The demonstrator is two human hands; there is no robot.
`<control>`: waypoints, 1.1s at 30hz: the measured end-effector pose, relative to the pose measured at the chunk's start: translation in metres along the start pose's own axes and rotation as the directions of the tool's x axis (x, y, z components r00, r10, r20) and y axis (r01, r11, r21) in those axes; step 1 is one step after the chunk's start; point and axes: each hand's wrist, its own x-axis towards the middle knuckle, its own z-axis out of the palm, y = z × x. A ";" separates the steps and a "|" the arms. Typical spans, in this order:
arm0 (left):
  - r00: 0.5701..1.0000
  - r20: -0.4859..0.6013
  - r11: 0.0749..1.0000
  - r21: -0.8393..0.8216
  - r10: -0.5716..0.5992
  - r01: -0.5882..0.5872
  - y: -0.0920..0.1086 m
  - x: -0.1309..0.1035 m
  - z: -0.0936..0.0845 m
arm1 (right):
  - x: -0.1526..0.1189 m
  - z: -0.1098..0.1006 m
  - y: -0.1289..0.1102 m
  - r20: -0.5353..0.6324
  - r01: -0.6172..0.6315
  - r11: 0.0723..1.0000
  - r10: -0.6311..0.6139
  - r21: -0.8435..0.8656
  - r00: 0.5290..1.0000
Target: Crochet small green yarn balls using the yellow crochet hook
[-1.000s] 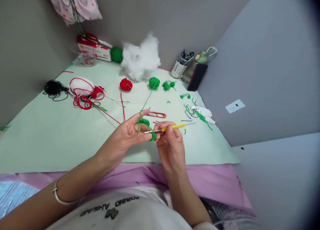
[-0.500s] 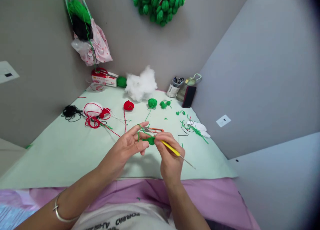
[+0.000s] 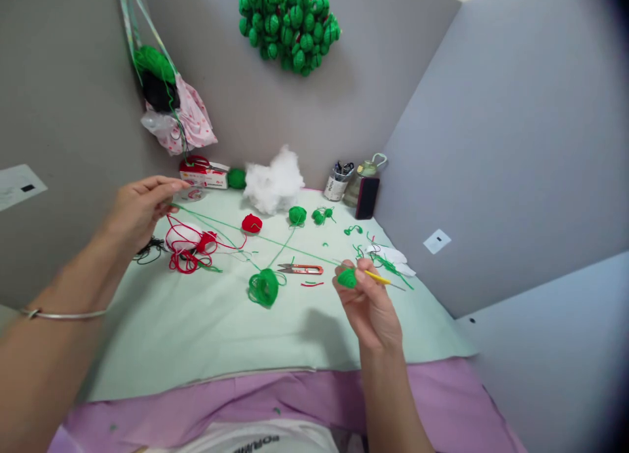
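Observation:
My left hand [image 3: 142, 210] is raised at the left, fingers closed on green yarn [image 3: 221, 222]. One strand stretches from it across the table to a small green crocheted piece [image 3: 347, 278] at the right. Another strand runs down to a loose green yarn bundle [image 3: 264, 288] lying on the table. My right hand [image 3: 373, 302] grips the crocheted piece together with a crochet hook [image 3: 376, 277] that has a yellow handle. Orange thread snips [image 3: 307, 269] lie between the hands, beside short red and green yarn scraps [image 3: 312, 284].
White stuffing [image 3: 274, 181], a red yarn ball [image 3: 252, 223] and a green yarn ball [image 3: 297, 216] sit further back. Tangled red and white yarn [image 3: 187, 243] lies at left. A pen cup [image 3: 338, 181] and phone [image 3: 367, 198] stand back right. Green crocheted pieces [image 3: 292, 27] hang above.
My left hand has moved far left and up, drawing the yarn out long. My right hand has shifted right with the hook and crocheted piece. The loose green bundle and snips are now uncovered.

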 end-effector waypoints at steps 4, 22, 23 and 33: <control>0.962 -0.180 0.968 0.182 0.205 -0.172 0.013 0.017 -0.019 | 0.010 -0.009 -0.018 -0.049 0.072 0.984 -0.065 0.164 0.997; 0.986 0.158 0.987 0.142 0.051 -0.073 -0.015 -0.009 0.048 | 0.034 0.073 0.003 0.269 -0.215 0.963 0.253 -0.161 0.929; 0.983 0.181 0.996 0.077 0.023 -0.038 -0.027 -0.009 0.061 | 0.039 0.079 0.006 0.315 -0.221 0.962 0.262 -0.159 0.912; 0.995 0.027 0.635 -0.768 -0.097 0.083 -0.002 0.014 0.062 | 0.109 0.067 0.045 0.361 -0.282 0.958 0.244 0.054 0.900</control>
